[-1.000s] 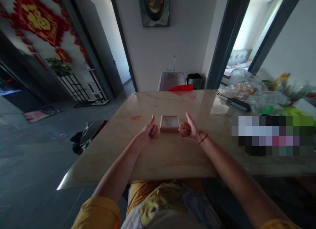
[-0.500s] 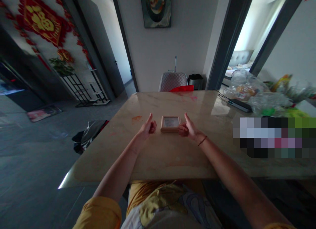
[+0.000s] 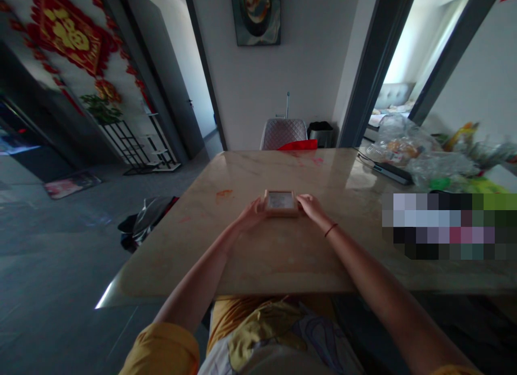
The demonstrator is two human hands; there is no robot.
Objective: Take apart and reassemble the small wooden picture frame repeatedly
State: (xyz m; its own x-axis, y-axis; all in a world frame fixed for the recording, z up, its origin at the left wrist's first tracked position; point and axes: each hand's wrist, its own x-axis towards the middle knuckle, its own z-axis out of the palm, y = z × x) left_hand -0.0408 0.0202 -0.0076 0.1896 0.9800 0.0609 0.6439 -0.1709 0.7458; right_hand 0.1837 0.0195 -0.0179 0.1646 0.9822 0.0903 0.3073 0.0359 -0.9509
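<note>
A small wooden picture frame (image 3: 281,201) with a pale grey panel inside lies on the marble-patterned table (image 3: 278,256). My left hand (image 3: 254,210) is at the frame's left side, its fingers against the edge. At the opposite side, my right hand (image 3: 310,205) has its thumb and fingers closed on the right edge. The frame is gripped between the two hands. Some fingertips are hidden at the frame's sides. A thin dark red band circles my right wrist.
On the table's right side are clear plastic bags (image 3: 412,143), a dark elongated device (image 3: 391,173) with a cable, and a pixelated patch. A quilted chair (image 3: 285,133) with a red item (image 3: 299,145) stands beyond the far edge. A dark bag (image 3: 149,219) sits left of the table.
Both hands were in fists with thumbs raised beside the frame. The thumbs have come down, and the hands have moved onto the frame's left and right sides.
</note>
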